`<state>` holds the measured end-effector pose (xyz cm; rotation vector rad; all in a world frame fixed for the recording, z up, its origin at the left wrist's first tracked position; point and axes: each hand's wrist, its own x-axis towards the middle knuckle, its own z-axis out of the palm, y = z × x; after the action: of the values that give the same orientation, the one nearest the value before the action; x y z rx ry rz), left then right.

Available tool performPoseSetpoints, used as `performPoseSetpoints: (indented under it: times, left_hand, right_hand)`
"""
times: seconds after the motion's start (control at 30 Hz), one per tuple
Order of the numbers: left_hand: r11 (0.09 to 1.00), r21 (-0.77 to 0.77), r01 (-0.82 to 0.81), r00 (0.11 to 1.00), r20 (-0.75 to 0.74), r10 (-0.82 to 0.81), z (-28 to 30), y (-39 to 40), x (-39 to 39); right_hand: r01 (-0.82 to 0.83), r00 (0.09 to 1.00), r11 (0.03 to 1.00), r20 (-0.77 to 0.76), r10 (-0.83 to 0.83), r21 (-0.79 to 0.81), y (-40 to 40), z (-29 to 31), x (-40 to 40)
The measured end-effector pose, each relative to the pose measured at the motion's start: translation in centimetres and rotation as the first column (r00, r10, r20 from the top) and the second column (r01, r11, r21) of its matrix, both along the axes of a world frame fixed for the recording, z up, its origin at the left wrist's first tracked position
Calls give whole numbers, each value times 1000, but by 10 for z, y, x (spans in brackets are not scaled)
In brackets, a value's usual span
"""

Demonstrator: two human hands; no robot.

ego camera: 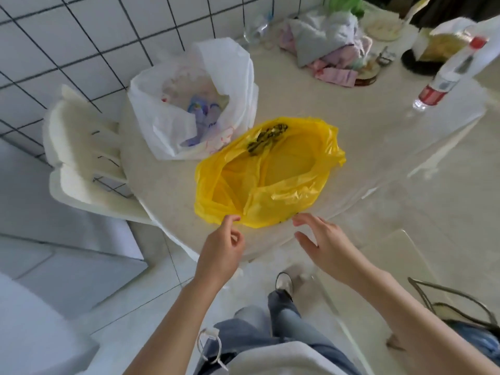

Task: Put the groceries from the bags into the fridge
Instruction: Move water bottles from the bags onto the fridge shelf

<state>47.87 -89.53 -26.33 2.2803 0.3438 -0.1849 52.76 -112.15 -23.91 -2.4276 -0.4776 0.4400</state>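
Reaching toward the yellow bag (270, 169) lying open mid-table (351, 109), the left hand (220, 247) hangs loosely curled at its 7 o'clock edge, holding nothing; the right hand (322, 239) is spread at 5 o'clock; white bag (189, 104) sits at 10 o'clock

Left hand (223, 246) fingers loosely curled, right hand (323, 243) fingers spread, both forearms reaching forward

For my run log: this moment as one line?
stage: reaching | left hand: open, at yellow bag edge | right hand: open, near | white bag: untouched
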Motion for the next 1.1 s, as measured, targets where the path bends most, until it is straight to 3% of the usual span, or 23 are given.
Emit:
performPoseSetpoints:
  times: [0.3, 0.53, 0.83, 0.93, 1.03, 1.1]
  left_hand:
    - [998, 9, -66, 997, -30, 67, 0, -16, 64]
    - [979, 133, -151, 988, 42, 147, 2, 38, 141]
    - [945, 252, -207, 973, 150, 173, 9, 116, 255]
    - [933, 331, -138, 987, 126, 102, -12, 132, 284]
    - [848, 530, 14, 999, 26, -33, -38, 150, 300]
    - [846, 533, 33, 998, -59, -2, -47, 159, 302]
  right_hand:
    - [-205, 976, 978, 64, 206, -32, 8, 6, 117]
    - [-338, 935, 939, 93, 343, -64, 61, 15, 199]
    - [-336, 935, 931, 68, 348, -146, 150, 14, 303]
    - [-314, 944, 936, 47, 325, -161, 188, 4, 334]
    - [-319, 943, 934, 40, 329, -163, 226, -9, 355]
    - [-323, 942, 928, 33, 334, -186, 249, -18, 363]
